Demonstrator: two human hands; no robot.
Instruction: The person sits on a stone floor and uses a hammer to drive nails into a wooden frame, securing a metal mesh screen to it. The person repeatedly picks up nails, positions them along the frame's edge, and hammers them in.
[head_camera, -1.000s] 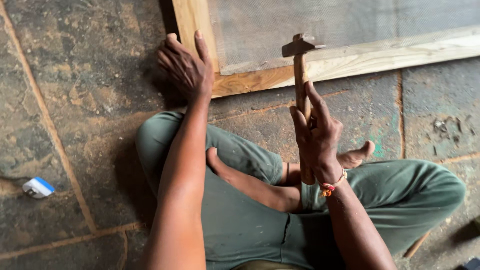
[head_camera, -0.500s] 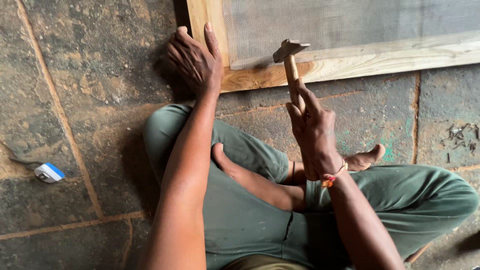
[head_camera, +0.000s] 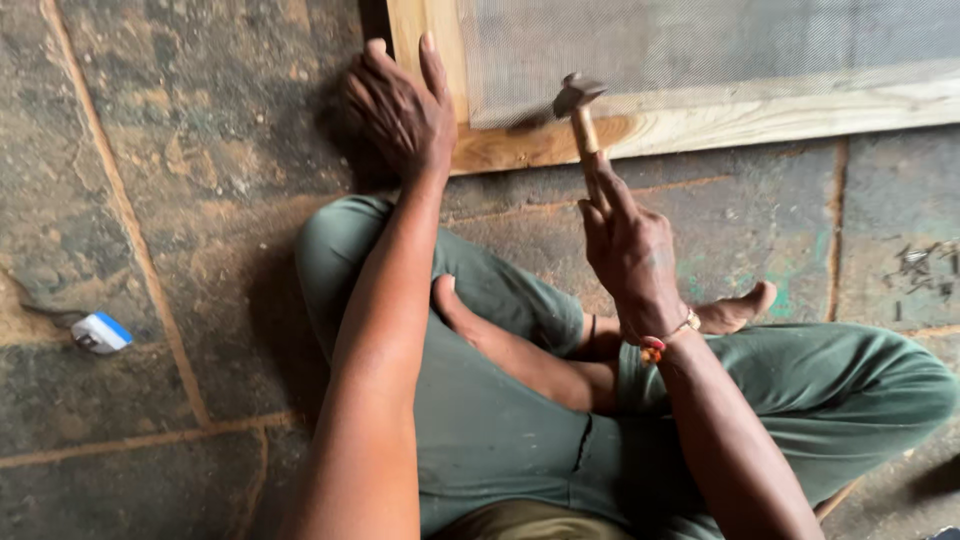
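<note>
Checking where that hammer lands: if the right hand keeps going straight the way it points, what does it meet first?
Probably the wooden frame: the right hand points the hammer at its lower rail, beside the mesh. Depth is unclear.

The wooden frame (head_camera: 700, 125) and its mesh (head_camera: 700, 45) run off the top and right edges. The hammer (head_camera: 578, 105) head is motion-blurred; the right hand (head_camera: 630, 250) covers its lower handle. The left hand (head_camera: 400, 110) hides the frame corner.

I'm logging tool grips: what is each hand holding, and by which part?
The right hand holds a hammer by the lower end of its wooden handle. The left hand holds nothing; it presses flat on the wooden frame corner.
</note>
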